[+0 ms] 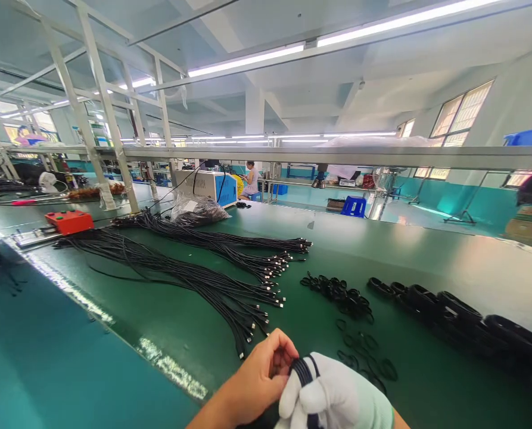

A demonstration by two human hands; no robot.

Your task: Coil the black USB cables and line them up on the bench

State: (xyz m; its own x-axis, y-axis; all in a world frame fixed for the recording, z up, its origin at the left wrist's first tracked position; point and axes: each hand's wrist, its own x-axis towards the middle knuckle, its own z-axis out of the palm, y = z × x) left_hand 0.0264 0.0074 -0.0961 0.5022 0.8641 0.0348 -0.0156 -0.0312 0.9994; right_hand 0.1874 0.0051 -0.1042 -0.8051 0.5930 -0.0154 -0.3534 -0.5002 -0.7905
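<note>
A black cable wound into a small coil [301, 372] is at the bottom centre, close to the table's near edge. My right hand [344, 390], in a white glove, is closed round this coil. Bare and curled, my left hand [263, 372] pinches at the coil's upper left side; what lies between its fingertips is partly hidden. Just beyond my hands, long black cables [189, 271] lie in spread bundles with their metal plugs pointing right. Small black loops [337, 295] lie in a loose pile to the right, with several more scattered [368, 351] nearer me.
Finished-looking black coils [448, 316] form a row along the right. A red box with buttons [71, 221] sits at the left, near a plastic bag [198, 210] and a blue-and-white machine [210, 186]. A metal shelf frame [292, 155] spans the green table [337, 232]. A person sits far back.
</note>
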